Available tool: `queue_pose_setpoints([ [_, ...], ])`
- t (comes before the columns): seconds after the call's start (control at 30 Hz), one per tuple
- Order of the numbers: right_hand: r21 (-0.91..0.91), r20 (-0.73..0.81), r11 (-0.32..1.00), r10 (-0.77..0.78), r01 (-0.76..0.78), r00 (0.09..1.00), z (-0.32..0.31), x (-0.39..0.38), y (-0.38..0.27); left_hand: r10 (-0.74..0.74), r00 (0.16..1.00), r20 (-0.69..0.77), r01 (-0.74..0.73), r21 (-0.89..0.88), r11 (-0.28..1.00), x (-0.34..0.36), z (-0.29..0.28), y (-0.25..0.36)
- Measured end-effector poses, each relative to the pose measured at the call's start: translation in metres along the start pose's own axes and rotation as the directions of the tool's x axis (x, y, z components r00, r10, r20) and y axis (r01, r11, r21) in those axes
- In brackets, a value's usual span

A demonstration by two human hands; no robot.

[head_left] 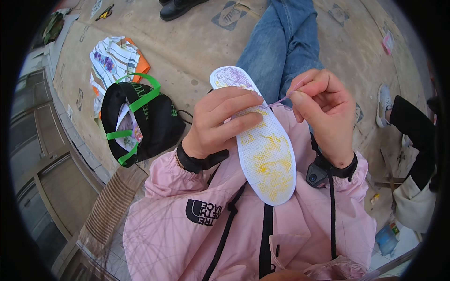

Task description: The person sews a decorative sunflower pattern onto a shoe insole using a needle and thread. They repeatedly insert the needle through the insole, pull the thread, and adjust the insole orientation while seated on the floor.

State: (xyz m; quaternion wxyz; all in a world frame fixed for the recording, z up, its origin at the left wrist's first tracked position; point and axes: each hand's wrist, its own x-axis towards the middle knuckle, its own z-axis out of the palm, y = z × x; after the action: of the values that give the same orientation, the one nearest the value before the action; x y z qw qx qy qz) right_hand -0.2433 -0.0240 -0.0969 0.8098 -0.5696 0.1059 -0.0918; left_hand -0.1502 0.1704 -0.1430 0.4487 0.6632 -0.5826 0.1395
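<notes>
A white insole [267,168] with a printed grid lies slanted in front of my pink jacket. Purple stitching covers its far end, and yellow markings run over the middle and near end. My left hand [220,117] grips it across the upper middle, fingers on top; the thumb is hidden behind. Just right of the insole's edge, my right hand [323,100] pinches a purple thread [282,99] between thumb and forefinger. That thread stretches from the insole near my left fingertips. Whether a needle is in the pinch, I cannot tell.
At left stands a black bag [164,119] with green handles and things inside. Beyond it lie a striped cloth [125,58] and scissors [104,12]. Jeans-clad legs [276,42] stretch ahead. On the right are another person's leg [410,122] and a plastic bottle [386,240].
</notes>
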Motion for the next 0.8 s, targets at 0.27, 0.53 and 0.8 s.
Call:
queue_pose_setpoints([
  [0.27,-0.168,-0.016,0.985,-0.05,0.047,0.999,0.007,-0.011,0.029,-0.467,0.88,-0.092,0.434,-0.248,0.866,0.01,0.008,0.016],
  [0.53,-0.426,0.025,0.882,-0.209,0.2,0.977,0.006,-0.01,0.036,-0.42,0.892,-0.167,0.398,-0.149,0.905,0.011,0.027,0.015],
  [0.8,-0.525,0.079,0.792,-0.319,0.312,0.944,0.007,-0.007,0.038,-0.421,0.881,-0.217,0.413,-0.082,0.907,0.009,0.028,0.014],
])
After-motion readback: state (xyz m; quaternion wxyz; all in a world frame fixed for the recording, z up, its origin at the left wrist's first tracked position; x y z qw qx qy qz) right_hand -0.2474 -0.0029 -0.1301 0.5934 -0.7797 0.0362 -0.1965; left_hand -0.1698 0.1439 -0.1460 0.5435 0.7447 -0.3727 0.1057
